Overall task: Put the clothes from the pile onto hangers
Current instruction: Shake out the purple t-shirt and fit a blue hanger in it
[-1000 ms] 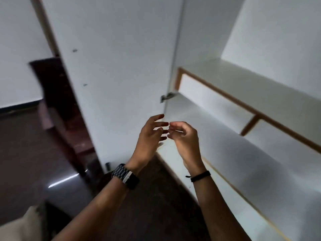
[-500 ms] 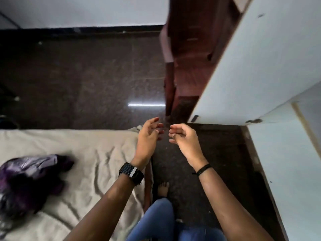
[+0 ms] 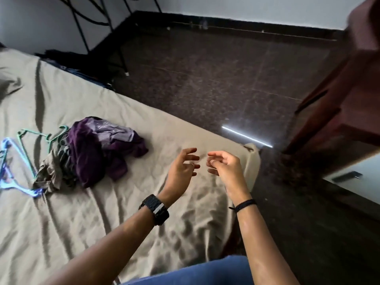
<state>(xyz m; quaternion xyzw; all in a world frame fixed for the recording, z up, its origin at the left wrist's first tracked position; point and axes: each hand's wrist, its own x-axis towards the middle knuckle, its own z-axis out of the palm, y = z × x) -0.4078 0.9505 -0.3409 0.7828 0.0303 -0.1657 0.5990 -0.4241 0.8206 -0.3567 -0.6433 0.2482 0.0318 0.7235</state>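
Two hands, head view, both empty. Item one: my left hand (image 3: pixel 182 168), black link watch at the wrist, fingers spread and loosely bent, gripping nothing, hovering above the wrinkled beige bedsheet (image 3: pixel 107 219). Item two: my right hand (image 3: pixel 223 167), thin black cord bracelet at the wrist, fingers loosely curled toward the left, also holding nothing; fingertips near each other but apart. I judge them raised ready to reach for the next garment.

Item three: the crumpled pile of purple and grey-brown clothes (image 3: pixel 90 153), lying on the sheet well to the left of both hands. Item four: the thin green plastic hanger (image 3: pixel 30 140), partly tucked under the pile's far-left edge. Item five: the blue plastic hangers (image 3: pixel 10 173) beside it at the frame edge, count unclear. Hangers sit by the pile, presumably for easy pairing.

Item six: dark speckled floor (image 3: pixel 216 79) beyond the bed.
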